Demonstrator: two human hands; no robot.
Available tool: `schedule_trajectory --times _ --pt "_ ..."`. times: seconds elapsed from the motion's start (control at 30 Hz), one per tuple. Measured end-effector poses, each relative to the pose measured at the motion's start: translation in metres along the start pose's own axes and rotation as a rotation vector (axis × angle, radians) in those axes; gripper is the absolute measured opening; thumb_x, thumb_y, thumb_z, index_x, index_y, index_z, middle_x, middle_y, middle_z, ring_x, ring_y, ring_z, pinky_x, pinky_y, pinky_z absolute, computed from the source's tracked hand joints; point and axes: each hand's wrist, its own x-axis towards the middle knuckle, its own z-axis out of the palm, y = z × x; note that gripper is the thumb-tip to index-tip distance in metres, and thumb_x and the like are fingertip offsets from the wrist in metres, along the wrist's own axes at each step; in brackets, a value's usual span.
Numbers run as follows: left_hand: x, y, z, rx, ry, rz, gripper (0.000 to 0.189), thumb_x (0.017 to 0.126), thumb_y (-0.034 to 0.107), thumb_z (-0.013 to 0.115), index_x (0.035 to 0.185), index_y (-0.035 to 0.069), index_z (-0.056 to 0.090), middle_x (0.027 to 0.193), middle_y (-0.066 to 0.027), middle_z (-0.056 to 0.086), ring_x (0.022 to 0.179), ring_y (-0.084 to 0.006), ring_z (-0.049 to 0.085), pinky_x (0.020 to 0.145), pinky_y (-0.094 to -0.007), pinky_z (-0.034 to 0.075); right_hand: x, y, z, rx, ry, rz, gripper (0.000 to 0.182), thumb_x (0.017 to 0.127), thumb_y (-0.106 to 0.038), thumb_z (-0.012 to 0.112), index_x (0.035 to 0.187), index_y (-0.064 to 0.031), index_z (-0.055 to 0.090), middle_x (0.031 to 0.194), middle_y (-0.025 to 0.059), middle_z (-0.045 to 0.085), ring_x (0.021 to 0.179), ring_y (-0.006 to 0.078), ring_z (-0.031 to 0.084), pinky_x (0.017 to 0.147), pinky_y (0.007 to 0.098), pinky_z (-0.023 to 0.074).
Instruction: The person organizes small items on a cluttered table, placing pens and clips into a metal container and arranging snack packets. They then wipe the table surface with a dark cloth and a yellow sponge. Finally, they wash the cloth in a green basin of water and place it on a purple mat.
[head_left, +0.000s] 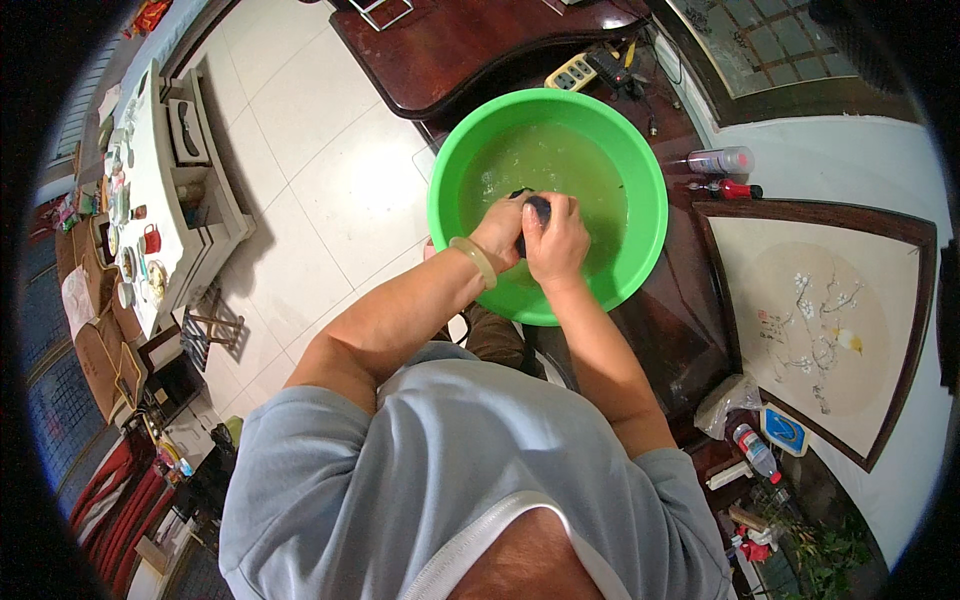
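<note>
My left hand (500, 230) and my right hand (559, 238) meet over a round green plastic basin (654, 202), both closed around a dark wet cloth (537, 211). Most of the cloth is hidden inside my fingers, so its kind cannot be told. Cloudy yellowish water (555, 154) fills the lower part of the basin, just below my hands. A pale bangle (474, 262) circles my left wrist.
The basin stands at a dark wooden desk (450, 52). Behind it lie a power strip (571, 73) and a black adapter (607, 66). To the right are a clear bottle (721, 160), a red-capped bottle (735, 189) and a framed painting (825, 315). A white table (150, 202) with dishes stands left.
</note>
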Motion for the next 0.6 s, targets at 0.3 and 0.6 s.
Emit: schedule_trajectory --times 0.3,0.6 --pt "-0.012 -0.009 0.002 0.349 0.078 0.130 0.021 0.090 0.023 0.055 0.099 0.004 0.056 0.083 -0.0067 0.061 0.066 -0.0166 0.057 0.059 -0.0316 0.048 0.011 0.068 0.017 0.840 -0.099 0.709 0.035 0.092 -0.038 0.049 0.094 -0.0058 0.061 0.087 0.0070 0.062 0.081 0.0197 0.058 0.074 0.0343 0.0438" --pt "-0.020 0.050 -0.010 0.849 -0.001 0.220 0.057 0.092 0.029 0.049 0.141 0.009 0.029 0.145 -0.0140 0.031 0.134 -0.0322 0.024 0.105 -0.0567 0.018 -0.005 0.100 0.013 -0.168 -0.303 0.138 0.064 0.074 0.005 0.057 0.133 -0.0116 0.039 0.140 0.0147 0.033 0.126 0.0334 0.037 0.102 0.0387 0.0364"
